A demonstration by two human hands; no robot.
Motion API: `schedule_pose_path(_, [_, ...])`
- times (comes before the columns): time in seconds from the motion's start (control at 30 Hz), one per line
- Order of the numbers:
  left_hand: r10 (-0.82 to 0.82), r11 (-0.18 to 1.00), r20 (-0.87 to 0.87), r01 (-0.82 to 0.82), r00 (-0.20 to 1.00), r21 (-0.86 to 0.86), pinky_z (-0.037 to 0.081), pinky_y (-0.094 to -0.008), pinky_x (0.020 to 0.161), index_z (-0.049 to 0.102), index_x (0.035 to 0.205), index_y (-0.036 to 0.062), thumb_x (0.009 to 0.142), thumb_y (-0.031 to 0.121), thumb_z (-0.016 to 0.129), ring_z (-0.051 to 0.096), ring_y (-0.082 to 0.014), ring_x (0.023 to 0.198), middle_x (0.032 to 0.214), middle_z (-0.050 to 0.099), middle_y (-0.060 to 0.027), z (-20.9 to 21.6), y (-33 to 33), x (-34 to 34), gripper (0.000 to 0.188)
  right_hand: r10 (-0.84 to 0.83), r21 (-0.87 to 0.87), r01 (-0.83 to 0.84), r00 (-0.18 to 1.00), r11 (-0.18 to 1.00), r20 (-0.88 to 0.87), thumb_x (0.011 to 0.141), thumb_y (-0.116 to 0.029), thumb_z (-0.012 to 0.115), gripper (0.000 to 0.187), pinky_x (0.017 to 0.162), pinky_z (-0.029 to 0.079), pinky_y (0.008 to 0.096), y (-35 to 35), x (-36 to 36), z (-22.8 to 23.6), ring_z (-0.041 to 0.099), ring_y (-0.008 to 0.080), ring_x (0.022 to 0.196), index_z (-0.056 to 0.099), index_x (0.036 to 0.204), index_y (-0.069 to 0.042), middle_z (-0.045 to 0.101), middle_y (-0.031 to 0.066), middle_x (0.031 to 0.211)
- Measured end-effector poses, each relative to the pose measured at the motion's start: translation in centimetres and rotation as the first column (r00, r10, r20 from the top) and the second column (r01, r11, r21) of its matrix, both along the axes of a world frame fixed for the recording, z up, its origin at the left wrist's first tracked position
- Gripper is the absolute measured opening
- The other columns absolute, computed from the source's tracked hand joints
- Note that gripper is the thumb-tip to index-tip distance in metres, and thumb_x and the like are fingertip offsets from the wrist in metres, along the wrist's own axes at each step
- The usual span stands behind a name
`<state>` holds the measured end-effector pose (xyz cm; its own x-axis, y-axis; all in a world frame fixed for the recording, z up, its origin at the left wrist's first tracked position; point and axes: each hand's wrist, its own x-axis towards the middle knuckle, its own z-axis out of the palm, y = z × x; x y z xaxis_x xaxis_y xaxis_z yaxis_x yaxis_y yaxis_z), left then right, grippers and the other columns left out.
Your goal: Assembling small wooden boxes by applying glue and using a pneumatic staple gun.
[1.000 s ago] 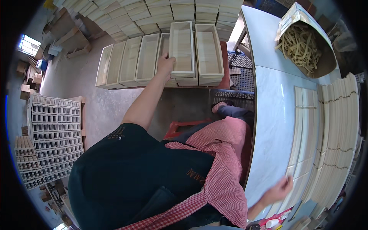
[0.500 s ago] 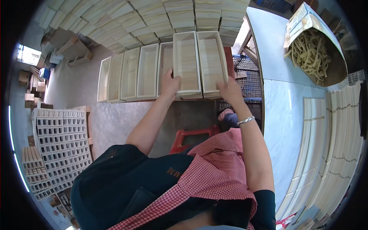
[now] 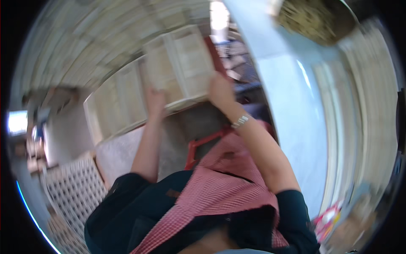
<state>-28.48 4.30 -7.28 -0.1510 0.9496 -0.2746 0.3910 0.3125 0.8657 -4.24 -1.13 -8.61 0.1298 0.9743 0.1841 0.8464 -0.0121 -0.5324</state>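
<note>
Two shallow, pale wooden boxes stand side by side between my hands, a left box [image 3: 160,70] and a right box [image 3: 192,63], their open tops facing up. My left hand [image 3: 156,101] grips the left box at its near left side, with the thumb along the wall. At the near right corner of the right box, my right hand [image 3: 220,89] is closed around the edge. Both hands are smeared by motion. More boxes of the same kind [image 3: 114,103] line up to the left of the pair, on a reddish bench [image 3: 216,55].
Beyond the boxes rise stacked pale wooden pieces [image 3: 105,34]. A pale blue table [image 3: 287,93] runs along the right, bearing a container of wood strips [image 3: 311,19] and long pale boards [image 3: 366,114]. Below the bench is a red stool [image 3: 192,152]. Gridded racks [image 3: 76,190] stand lower left.
My view has swung, so the scene appears tilted and blurred. The boxes and both hands now sit further left in the picture. My hands remain on the pair of boxes.
</note>
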Motion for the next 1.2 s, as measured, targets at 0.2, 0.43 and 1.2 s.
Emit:
schedule_pose_path(0.2, [0.072,0.984,-0.074,-0.059,0.995,0.168,0.050,-0.0395,0.085,0.051,0.129,-0.0059,0.090,0.021,0.060,0.056,-0.0297,0.097,0.109,0.059,-0.0190,0.8,0.1,-0.7,0.048,-0.116,0.002,0.119,0.972,0.993,-0.206,0.090,-0.019,0.058,0.041,0.083,0.053,0.0462,-2.8,0.4,4.8,0.064,0.0406,0.098,0.054,0.123,0.006,0.063,0.0238,0.113])
schedule_pose_path(0.43, [-0.136,0.750,-0.402,0.359,0.906,0.556,0.040,-0.0413,0.110,0.048,0.144,0.0035,0.094,0.013,0.060,0.050,-0.0321,0.131,0.143,0.051,-0.0180,8.8,-4.7,7.4,0.053,-0.560,0.276,0.541,0.828,0.794,-0.011,0.074,-0.002,0.059,0.049,0.095,0.046,0.0379,-27.5,18.3,12.8,0.056,0.0308,0.106,0.060,0.122,-0.004,0.061,0.0122,0.117])
schedule_pose_path(1.2, [-0.338,-0.314,-0.917,0.944,-0.213,-0.104,0.048,-0.0446,0.096,0.066,0.110,0.0081,0.089,0.007,0.059,0.064,-0.0311,0.105,0.113,0.070,-0.0083,17.2,-5.9,43.4,0.022,-0.760,0.074,0.891,0.335,0.448,0.557,0.092,-0.019,0.065,0.016,0.074,0.050,0.0442,-57.5,22.5,16.9,0.061,0.0350,0.080,0.056,0.098,-0.008,0.061,0.0121,0.085])
